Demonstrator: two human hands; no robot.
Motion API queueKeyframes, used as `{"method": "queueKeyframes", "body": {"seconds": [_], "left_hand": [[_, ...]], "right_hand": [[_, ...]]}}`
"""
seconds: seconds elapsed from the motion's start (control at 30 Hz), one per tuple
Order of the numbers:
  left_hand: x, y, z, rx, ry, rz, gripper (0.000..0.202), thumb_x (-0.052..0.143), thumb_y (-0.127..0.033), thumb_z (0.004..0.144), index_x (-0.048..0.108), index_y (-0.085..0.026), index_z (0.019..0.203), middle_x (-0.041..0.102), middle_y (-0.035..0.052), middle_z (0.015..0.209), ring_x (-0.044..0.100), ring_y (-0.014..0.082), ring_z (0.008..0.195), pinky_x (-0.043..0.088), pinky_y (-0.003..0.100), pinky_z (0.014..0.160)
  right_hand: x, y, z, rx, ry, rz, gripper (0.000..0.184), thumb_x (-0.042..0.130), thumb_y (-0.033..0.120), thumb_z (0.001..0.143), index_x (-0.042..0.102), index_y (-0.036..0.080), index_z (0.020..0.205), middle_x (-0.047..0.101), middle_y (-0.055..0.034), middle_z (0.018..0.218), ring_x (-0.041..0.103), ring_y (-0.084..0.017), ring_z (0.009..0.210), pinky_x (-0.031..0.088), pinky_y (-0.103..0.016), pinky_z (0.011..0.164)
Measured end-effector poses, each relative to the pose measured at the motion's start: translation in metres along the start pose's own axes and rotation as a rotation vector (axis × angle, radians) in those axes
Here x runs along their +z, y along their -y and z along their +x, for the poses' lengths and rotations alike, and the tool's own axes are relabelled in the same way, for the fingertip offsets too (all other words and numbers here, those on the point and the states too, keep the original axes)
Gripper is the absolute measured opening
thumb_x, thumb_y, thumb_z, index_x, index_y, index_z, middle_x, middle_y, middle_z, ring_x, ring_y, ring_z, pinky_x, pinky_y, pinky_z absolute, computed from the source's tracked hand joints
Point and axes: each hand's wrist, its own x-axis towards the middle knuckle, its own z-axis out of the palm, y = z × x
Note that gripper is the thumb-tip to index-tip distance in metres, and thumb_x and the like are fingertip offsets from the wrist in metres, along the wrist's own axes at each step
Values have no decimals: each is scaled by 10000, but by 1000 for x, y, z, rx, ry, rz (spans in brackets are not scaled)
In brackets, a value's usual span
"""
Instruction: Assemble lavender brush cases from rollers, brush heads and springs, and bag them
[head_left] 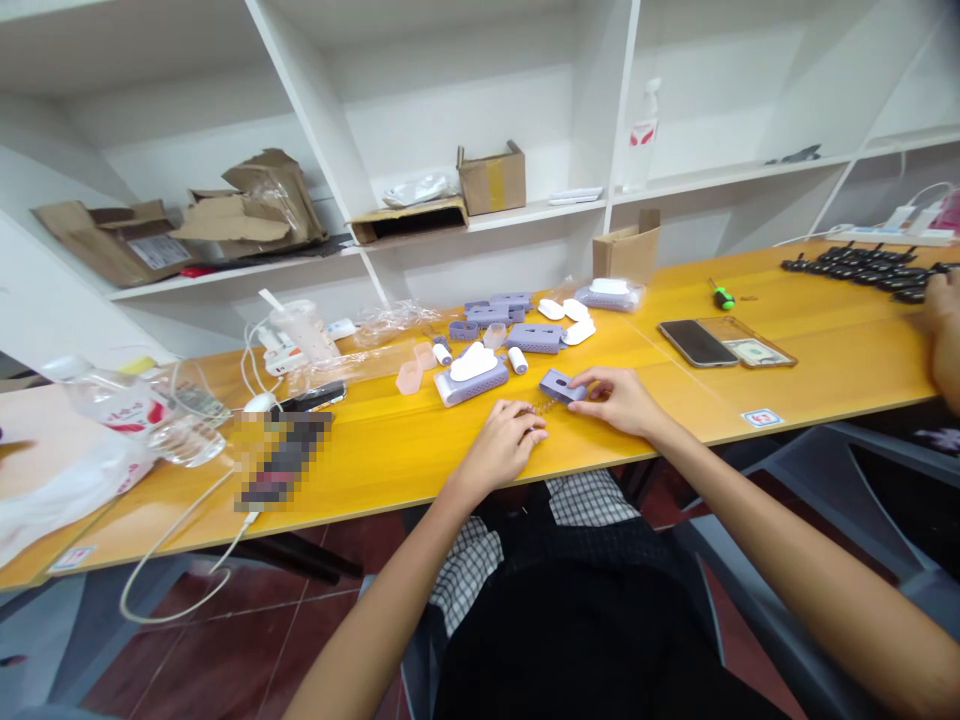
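My right hand (611, 400) pinches a small purple plastic case (556, 384) with a dark hole in its face, just above the table edge. Between that case and the fingertips of my left hand (506, 440) runs a thin chain-like strand (545, 406). My left fingers are curled together at its end, low over the wood. Behind my hands lie a purple perforated case with a white top (476, 378), a small white cylinder (517, 360), a pink translucent cup (409, 377) and another purple case (536, 338).
White caps (577, 330) and more purple parts (495, 313) lie farther back on the yellow table (390, 465). To the right are a phone (697, 343), a green screwdriver (722, 297) and another person's hand (943, 320) by black items (862, 268). Bottles (142, 415) stand left.
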Motion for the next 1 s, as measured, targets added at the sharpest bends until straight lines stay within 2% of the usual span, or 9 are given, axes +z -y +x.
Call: {"method": "queueKeyframes", "body": {"seconds": [0.13, 0.23, 0.33, 0.47, 0.63, 0.73, 0.87, 1.0], "left_hand": [[2, 0, 0, -57, -32, 50, 289, 540, -317, 1050, 768, -162, 1138, 684, 125, 1310, 552, 295, 1261, 469, 484, 1143], [2, 1, 0, -66, -26, 83, 301, 545, -320, 1046, 753, -156, 1188, 649, 145, 1409, 528, 309, 1335, 441, 512, 1183], [0, 2, 0, -37, 8, 80, 284, 550, -302, 1039, 742, -180, 1209, 618, 138, 1479, 487, 314, 1424, 404, 546, 1222], [-5, 0, 1, 41, 83, 67, 268, 534, -274, 1045, 731, -201, 1211, 607, 123, 1509, 386, 301, 1545, 315, 585, 1281], [-6, -3, 2, 63, 97, 62, 255, 522, -259, 1052, 721, -192, 1196, 614, 129, 1505, 353, 284, 1575, 253, 598, 1311], [-6, -3, 1, 46, 89, 48, 237, 538, -259, 1044, 727, -202, 1174, 573, 129, 1546, 345, 298, 1578, 265, 605, 1304], [-5, -2, -2, -4, 29, -25, 212, 618, -260, 1001, 715, -228, 1186, 424, 110, 1652, 373, 326, 1559, 362, 578, 1262], [-3, 0, -2, -81, -122, -87, 355, 703, -222, 937, 632, -245, 1284, 342, 119, 1675, 386, 320, 1548, 375, 549, 1258]], "right_hand": [[0, -1, 0, 1, -2, 101, 365, 873, 464, 732, 792, 217, 988, 801, -83, 1013, 663, -188, 677, 579, -368, 670], [1, -1, 1, -11, -11, 43, 346, 874, 449, 733, 781, 207, 963, 793, -78, 932, 679, -201, 681, 581, -374, 679], [3, -2, 2, -23, -11, -44, 318, 848, 445, 772, 772, 205, 966, 777, -57, 831, 687, -211, 686, 582, -373, 683], [6, -1, 3, -28, -11, -71, 298, 835, 432, 798, 766, 205, 980, 780, -53, 833, 701, -213, 706, 596, -377, 709], [7, 2, 2, -83, 62, -32, 279, 848, 403, 797, 766, 220, 991, 794, -68, 922, 722, -230, 797, 605, -401, 793], [6, 0, 3, -83, 26, -76, 273, 840, 406, 803, 746, 220, 980, 777, -63, 909, 707, -227, 780, 600, -401, 776], [5, -5, 5, -19, -77, -153, 261, 804, 412, 818, 716, 214, 964, 744, -53, 840, 660, -213, 693, 571, -382, 690], [4, -7, 5, 20, -105, -159, 256, 795, 400, 812, 713, 221, 975, 759, -64, 888, 669, -219, 714, 563, -382, 698]]}}
